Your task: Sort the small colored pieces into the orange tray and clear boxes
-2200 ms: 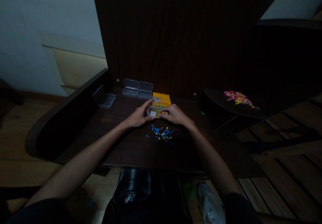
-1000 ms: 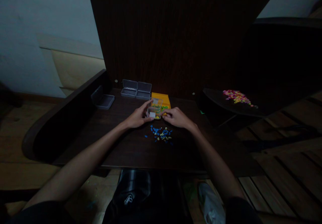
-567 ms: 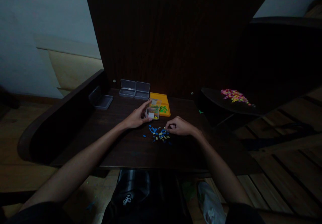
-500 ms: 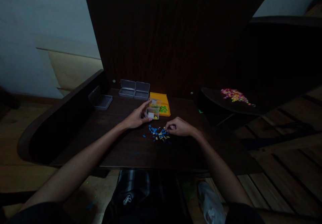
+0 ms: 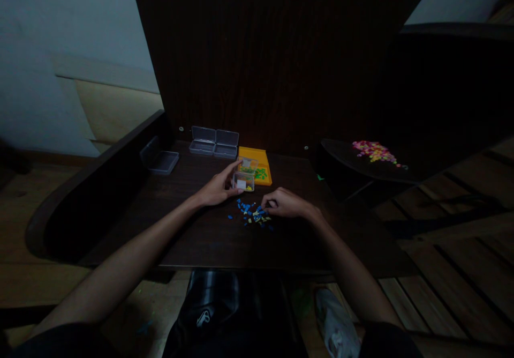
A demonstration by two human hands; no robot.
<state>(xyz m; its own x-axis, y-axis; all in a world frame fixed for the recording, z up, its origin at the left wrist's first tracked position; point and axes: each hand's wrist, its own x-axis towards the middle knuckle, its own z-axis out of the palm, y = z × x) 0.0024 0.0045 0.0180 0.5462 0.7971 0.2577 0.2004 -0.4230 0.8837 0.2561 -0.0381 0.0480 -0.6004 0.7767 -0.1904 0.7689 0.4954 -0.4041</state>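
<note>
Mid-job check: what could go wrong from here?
The left hand could tip the open clear box, spilling its yellow pieces. Blue pieces and pale pieces lie mixed beside the right hand, so a pinch might catch both. Green pieces in the orange tray sit close behind the box; a dropped piece could land there.

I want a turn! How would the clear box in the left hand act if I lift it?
The clear box is probably stiff: its edges look straight. Probably light: thin walls. Tilting might spill its yellow bits, since the lid is open.
</note>
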